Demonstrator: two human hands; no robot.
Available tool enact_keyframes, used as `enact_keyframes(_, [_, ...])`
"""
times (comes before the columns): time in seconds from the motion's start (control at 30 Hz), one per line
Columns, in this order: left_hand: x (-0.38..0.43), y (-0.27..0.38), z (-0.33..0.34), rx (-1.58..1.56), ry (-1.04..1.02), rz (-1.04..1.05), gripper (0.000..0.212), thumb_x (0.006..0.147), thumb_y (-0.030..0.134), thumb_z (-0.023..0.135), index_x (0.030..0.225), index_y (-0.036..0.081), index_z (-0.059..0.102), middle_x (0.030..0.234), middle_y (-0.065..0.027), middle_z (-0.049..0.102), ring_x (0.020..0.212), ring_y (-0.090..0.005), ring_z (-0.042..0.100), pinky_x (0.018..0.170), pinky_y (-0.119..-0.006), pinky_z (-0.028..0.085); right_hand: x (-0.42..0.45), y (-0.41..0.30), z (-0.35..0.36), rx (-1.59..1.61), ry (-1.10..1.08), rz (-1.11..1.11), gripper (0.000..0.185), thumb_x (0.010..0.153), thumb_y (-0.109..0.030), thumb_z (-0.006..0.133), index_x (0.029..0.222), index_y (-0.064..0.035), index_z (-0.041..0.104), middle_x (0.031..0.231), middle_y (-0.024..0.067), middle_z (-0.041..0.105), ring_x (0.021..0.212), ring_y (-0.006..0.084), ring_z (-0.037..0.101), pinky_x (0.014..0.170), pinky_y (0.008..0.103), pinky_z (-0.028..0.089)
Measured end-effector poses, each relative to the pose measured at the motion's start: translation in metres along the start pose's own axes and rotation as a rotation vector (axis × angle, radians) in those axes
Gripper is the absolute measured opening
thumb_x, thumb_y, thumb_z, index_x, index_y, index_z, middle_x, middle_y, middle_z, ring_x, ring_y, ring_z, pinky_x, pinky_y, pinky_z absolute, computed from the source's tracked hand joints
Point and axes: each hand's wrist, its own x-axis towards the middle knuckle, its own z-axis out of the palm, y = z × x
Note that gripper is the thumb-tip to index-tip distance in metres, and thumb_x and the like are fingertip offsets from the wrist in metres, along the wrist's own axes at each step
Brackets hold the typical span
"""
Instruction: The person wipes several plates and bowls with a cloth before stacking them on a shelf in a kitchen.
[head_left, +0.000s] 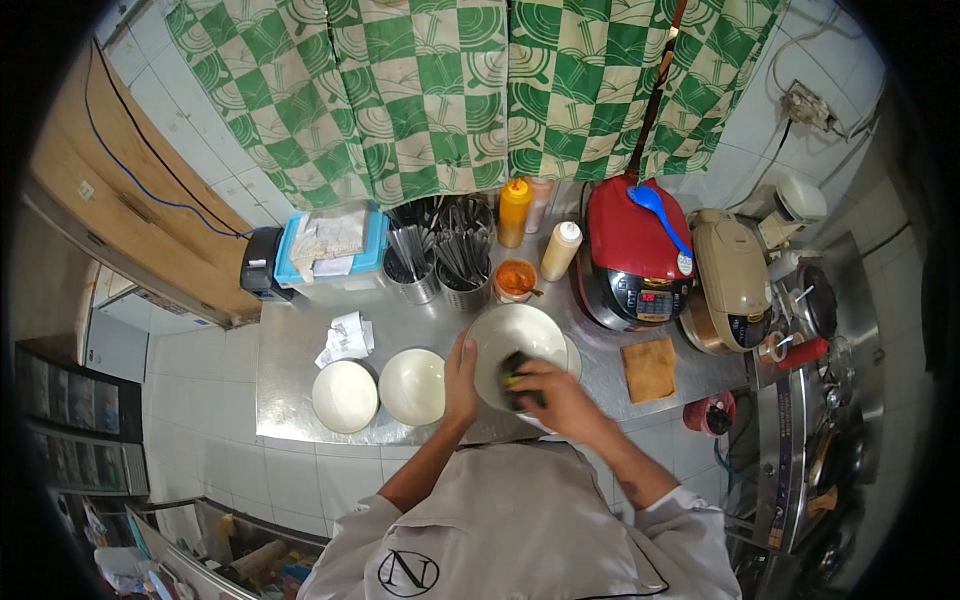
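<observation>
My left hand (462, 375) grips the rim of a large white bowl (517, 330) that is tilted over the steel counter's front edge. Inside this bowl my right hand (551, 394) holds a dark scouring pad (516, 367) with a bit of yellow-green at it; the hand is slightly blurred. Another white dish shows partly behind the bowl's right side. To the left, two white bowls, one in the middle (412, 386) and one farther left (345, 396), stand side by side on the counter. Crumpled white paper slips (346, 337) lie behind the leftmost bowl.
Behind the bowl stand an orange sauce tub (516, 279), squeeze bottles (561, 251) and steel cutlery holders (411, 281). At right are a red rice cooker (634, 255) with a blue spoon (660, 217), a beige cooker (727, 277) and a folded brown cloth (649, 370).
</observation>
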Motion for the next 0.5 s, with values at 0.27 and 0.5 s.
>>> enact_keyframes(0.27, [-0.004,0.000,-0.002,-0.002,0.055,-0.047,0.064,0.107,0.047,0.049,0.145,-0.005,0.050,0.137,-0.0163,0.060,0.125,-0.0253,0.055,0.111,-0.034,0.038,0.028,0.000,-0.009,-0.069,0.088,0.099,0.021,0.074,0.003,0.068,0.094,-0.0011,0.065,0.097,0.0174,0.063,0.096,0.0385,0.063,0.084,0.0447,0.052])
enact_keyframes(0.5, [0.005,-0.009,-0.015,0.045,-0.057,0.012,0.056,0.109,0.042,0.046,0.142,-0.002,0.054,0.132,-0.0133,0.062,0.121,-0.0226,0.057,0.108,-0.034,0.041,0.043,-0.010,0.000,0.081,0.030,0.073,0.022,0.075,0.005,0.068,0.096,-0.0015,0.065,0.099,0.0176,0.061,0.097,0.0387,0.065,0.085,0.0462,0.052])
